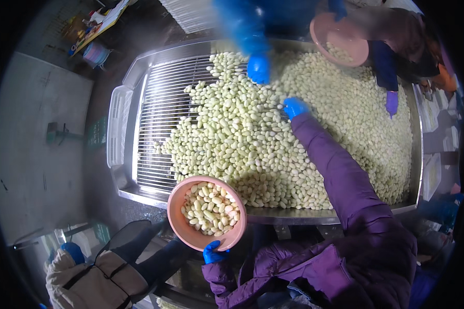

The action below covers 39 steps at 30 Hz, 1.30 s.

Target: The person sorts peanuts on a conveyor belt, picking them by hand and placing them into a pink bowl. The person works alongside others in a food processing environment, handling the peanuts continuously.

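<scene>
My left hand (215, 253), in a blue glove, grips the near rim of a pink plastic bowl (175, 216). The bowl hangs over the table's front edge, and several yellowish silkworm cocoons (212, 210) lie in it, some with brown stains. My right hand (295, 108), also blue-gloved, reaches far across the table with its fingers down at the pale green cocoons (232, 135). Whether those fingers hold a cocoon is hidden. The cocoons are spread over a metal sorting table (290, 216) with a barred top, whose bars show at the left.
Opposite me, a person's blue-gloved hand (259, 69) is over the cocoons. At the far right, another person's purple-gloved hand (391, 103) is near the heap, beside a second pink bowl (317, 29). A person in a beige coat (96, 280) stands to my left. A white plastic basket (118, 127) adjoins the table's left end.
</scene>
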Available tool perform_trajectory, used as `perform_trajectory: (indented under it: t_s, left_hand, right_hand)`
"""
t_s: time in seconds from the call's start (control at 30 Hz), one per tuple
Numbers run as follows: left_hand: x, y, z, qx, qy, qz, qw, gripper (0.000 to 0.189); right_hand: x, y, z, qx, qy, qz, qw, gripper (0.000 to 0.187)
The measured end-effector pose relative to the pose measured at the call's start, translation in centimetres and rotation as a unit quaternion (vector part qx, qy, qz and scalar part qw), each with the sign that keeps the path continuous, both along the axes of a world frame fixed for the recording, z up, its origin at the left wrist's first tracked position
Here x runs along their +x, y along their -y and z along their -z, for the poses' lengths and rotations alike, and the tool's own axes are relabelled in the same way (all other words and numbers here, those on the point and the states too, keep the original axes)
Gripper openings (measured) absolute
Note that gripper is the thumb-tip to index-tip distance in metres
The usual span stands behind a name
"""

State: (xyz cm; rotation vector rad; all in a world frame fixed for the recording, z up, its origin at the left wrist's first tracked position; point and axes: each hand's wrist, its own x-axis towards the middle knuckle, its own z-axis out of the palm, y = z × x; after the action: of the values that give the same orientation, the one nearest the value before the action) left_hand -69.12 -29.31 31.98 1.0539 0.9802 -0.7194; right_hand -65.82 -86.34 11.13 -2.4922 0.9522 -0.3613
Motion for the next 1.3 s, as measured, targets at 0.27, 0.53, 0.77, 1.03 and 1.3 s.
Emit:
perform_trajectory:
  t_s: [0.27,0.53,0.77,1.03,1.3]
  left_hand:
    - [0.5,0.0,0.8,-0.011,-0.043,-0.003,0.999,0.04]
    - [0.2,0.4,0.4,-0.007,-0.025,0.002,1.0,0.036]
    - [0.3,0.3,0.6,-0.028,-0.024,0.016,0.999,0.04]
    - [0.2,0.5,0.8,-0.03,-0.033,0.013,0.999,0.048]
    - [0.0,-0.5,1.6,-0.056,-0.015,-0.005,0.998,0.037]
  right_hand:
    - [-1.5,-10.4,-9.4,0.364,0.282,-0.007,0.888,0.008]
    - [3.4,-18.7,-17.6,0.247,0.232,-0.135,0.931,0.013]
    - [7.5,-10.7,-8.4,-0.172,-0.119,-0.318,0.925,0.017]
    - [5.5,-9.9,-5.1,-0.197,-0.078,-0.272,0.939,0.019]
    - [0.9,-8.5,-7.4,0.023,-0.132,-0.108,0.985,0.015]
